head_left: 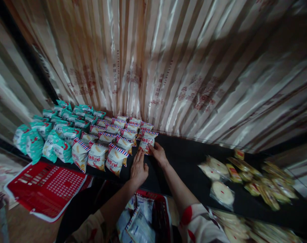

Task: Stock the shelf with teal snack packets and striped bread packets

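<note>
Several white snack bags (pixel 96 155) with striped top edges stand in rows on a black shelf (pixel 180 162). At the right end of these rows is one white bag with red lettering (pixel 146 141). My right hand (pixel 158 153) grips that bag by its right side, thumb on the front. Stretched out flat, the fingers of my left hand (pixel 139 169) reach the bag's lower left edge and hold nothing. To the left, several teal snack bags (pixel 56 146) are lined up in rows too.
A red basket (pixel 167 216) with bagged snacks (pixel 139 224) stands below the shelf in front of me. Another red basket (pixel 47 189) is at lower left. Clear packs of round white food (pixel 222 193) and yellow packets (pixel 269 189) lie on the right. A striped curtain (pixel 148 60) hangs behind.
</note>
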Action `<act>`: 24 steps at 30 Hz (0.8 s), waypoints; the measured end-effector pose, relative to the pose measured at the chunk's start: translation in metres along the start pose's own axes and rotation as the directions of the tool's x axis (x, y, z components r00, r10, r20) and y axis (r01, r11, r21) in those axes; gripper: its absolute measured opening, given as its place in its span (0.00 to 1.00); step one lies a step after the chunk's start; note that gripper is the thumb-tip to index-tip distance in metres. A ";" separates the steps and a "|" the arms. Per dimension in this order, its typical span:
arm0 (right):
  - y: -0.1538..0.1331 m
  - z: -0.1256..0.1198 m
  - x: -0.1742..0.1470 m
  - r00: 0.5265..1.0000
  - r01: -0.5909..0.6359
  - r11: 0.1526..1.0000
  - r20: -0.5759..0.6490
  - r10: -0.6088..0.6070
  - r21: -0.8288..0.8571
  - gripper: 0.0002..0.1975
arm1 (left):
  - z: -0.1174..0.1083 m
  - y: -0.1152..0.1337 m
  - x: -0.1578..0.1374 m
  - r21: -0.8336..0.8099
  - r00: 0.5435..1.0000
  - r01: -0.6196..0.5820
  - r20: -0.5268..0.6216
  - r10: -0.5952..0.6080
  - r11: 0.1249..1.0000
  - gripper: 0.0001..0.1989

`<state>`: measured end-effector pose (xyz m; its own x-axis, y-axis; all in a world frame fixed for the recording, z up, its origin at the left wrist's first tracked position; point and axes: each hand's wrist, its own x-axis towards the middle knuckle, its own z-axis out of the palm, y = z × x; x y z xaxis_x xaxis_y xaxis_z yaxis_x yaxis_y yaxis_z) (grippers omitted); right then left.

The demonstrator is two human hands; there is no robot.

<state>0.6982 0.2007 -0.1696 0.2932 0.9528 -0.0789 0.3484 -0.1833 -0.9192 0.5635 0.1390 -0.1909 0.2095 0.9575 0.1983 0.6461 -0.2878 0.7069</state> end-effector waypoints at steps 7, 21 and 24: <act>0.001 0.002 0.008 1.000 0.020 1.000 0.013 -0.020 -0.004 0.21 | 0.008 -0.007 0.004 0.013 0.999 0.028 -0.034 -0.028 1.000 0.29; 0.016 0.018 0.021 0.997 0.076 0.995 0.002 -0.076 0.064 0.25 | 0.015 -0.015 0.002 -0.031 0.996 0.030 -0.086 -0.032 0.999 0.29; 0.018 0.019 0.022 0.996 0.093 0.995 -0.005 -0.093 0.042 0.24 | 0.017 -0.016 0.003 -0.026 0.995 0.018 -0.097 -0.020 1.000 0.29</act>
<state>0.6943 0.2232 -0.1953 0.2638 0.9645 0.0090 0.3367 -0.0833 -0.9379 0.5657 0.1459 -0.2134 0.1241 0.9605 0.2490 0.6307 -0.2701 0.7275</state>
